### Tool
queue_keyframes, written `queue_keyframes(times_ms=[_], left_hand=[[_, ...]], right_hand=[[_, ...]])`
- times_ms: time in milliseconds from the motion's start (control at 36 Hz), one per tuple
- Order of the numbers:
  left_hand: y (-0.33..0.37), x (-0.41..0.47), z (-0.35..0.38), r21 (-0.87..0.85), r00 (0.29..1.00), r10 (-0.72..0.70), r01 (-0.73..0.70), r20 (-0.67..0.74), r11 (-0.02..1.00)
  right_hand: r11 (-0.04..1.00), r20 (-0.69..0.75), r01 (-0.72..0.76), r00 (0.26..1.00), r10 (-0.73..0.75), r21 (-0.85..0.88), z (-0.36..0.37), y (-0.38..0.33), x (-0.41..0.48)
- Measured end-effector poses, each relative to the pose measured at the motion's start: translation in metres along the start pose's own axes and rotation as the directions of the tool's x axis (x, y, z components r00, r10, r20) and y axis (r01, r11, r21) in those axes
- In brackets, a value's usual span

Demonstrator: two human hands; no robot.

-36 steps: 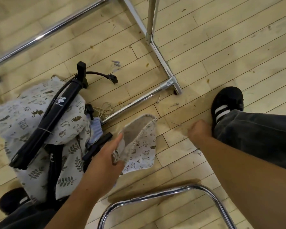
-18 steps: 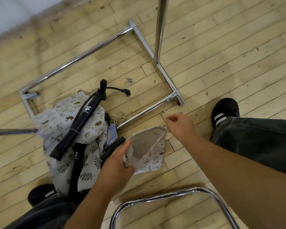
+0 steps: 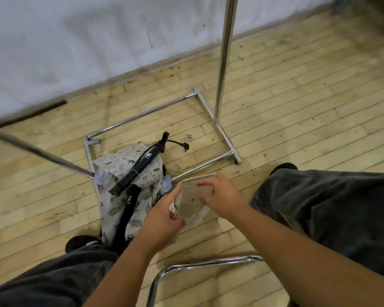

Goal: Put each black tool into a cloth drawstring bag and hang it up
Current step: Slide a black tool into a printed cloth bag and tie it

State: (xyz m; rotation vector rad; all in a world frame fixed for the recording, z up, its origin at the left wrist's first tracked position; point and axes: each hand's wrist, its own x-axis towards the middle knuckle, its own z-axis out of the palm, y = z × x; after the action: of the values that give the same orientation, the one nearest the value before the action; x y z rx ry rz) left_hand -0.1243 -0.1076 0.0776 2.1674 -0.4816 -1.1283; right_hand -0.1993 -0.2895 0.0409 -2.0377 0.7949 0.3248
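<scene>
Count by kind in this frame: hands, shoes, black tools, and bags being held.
Hands: 2, left hand, right hand
Shoes: 2, left shoe, right shoe
Black tools: 2 clearly seen, pump, second tool
Held bags: 1, cloth bag
Total: 7

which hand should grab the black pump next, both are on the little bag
Left, probably: the black pump lies on the pile of bags beside the left hand, and the right hand, farther away, grips the small bag at its rim and could hold it alone.

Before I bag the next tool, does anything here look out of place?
The black pump lies slanted across a heap of printed cloth on the floor, its hose trailing onto the boards. Small debris dots the wood.
</scene>
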Motion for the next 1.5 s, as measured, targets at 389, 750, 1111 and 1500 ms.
queue_keyframes(times_ms=[389,750,1111,1500], left_hand=[[0.004,-0.030,-0.047,-0.266,0.990,0.095,-0.120,-0.105,0.957],[-0.094,0.049,-0.114,-0.078,0.896,-0.238,0.225,-0.375,0.971],[-0.134,0.121,-0.109,-0.212,0.803,-0.441,0.387,-0.401,0.897],[-0.124,0.116,-0.101,-0.137,0.867,-0.439,0.418,-0.235,0.898]], right_hand=[[0.988,0.059,-0.149,0.987,0.147,0.033,0.007,-0.026,-0.002],[0.971,-0.110,-0.080,0.988,0.107,0.227,0.023,-0.048,0.010],[0.967,0.050,-0.173,0.985,0.167,0.189,-0.009,-0.021,0.000],[0.978,0.043,-0.164,0.986,0.159,0.127,-0.017,-0.024,-0.012]])
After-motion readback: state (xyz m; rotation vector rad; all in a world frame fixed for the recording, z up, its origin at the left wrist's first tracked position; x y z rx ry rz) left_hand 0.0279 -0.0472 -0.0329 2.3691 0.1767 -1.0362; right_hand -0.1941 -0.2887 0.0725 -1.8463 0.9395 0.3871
